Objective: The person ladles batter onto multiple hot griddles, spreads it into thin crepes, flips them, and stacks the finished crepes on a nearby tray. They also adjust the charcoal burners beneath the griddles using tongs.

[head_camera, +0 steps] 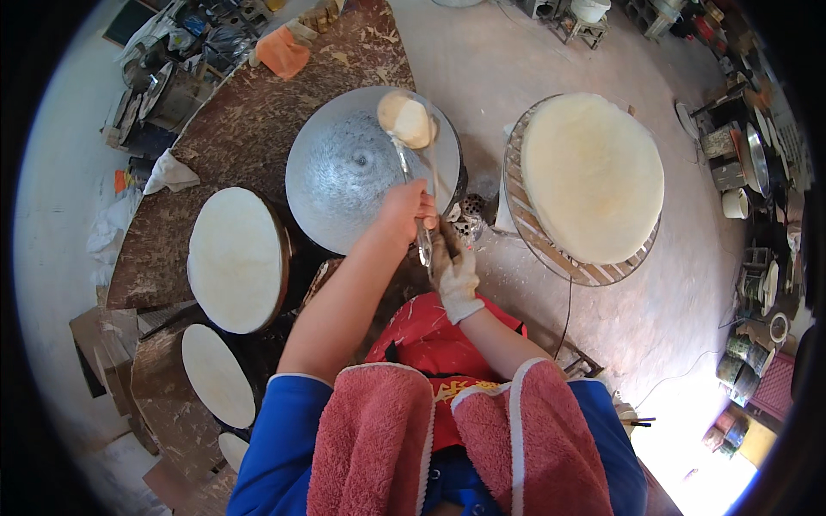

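Observation:
Before me lies a round grey metal griddle (342, 168) with faint rings on its surface. My left hand (405, 209), bare, grips a metal handle (424, 248) that slants up over the griddle's right side. My right hand (453, 261) wears a soiled white work glove and is closed around a thin stick (434, 161) just beside it. At the far end of both handles a pale rounded mass (411, 121), perhaps dough or a scoop, is over the griddle's upper right. Blur hides how it joins them.
Stacked thin round flatbreads (590, 177) lie on a slatted round rack (535, 232) at right. More pale rounds (235, 258) (218, 376) stand at left. A worn brown table (213, 135) curves behind the griddle, bearing an orange cloth (282, 51) and a white cloth (171, 174).

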Demonstrator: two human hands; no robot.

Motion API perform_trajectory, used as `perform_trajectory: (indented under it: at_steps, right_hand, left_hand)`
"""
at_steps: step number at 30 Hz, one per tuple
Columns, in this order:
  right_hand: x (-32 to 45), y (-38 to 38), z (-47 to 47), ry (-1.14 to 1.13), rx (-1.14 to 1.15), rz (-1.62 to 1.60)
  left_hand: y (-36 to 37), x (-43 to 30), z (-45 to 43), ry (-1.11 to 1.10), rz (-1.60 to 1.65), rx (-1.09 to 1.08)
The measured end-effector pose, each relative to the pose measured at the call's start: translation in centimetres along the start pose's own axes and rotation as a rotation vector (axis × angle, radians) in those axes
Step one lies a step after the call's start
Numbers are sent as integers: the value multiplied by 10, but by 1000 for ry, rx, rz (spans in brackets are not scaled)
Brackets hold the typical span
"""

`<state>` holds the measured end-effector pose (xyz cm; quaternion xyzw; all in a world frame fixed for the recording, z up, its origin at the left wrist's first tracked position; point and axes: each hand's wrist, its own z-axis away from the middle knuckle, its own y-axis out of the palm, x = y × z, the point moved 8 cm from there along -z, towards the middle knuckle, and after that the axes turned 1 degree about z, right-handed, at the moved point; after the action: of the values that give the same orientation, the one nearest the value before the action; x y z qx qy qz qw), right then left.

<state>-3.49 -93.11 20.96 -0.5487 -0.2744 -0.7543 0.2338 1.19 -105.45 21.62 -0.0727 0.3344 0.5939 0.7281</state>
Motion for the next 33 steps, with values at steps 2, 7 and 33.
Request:
perform_trajectory:
  at_steps: [2, 7, 33]
  right_hand:
    - [-27, 6, 7, 231, 16, -42]
    - [-38, -8, 5, 388, -63, 13]
    - [-4, 59, -60, 111, -18, 588]
  left_hand:
    - [-22, 8, -21, 155, -171, -102]
    - [-132, -61, 33, 670, -1115, -635]
    - [-220, -76, 217, 346, 664, 446]
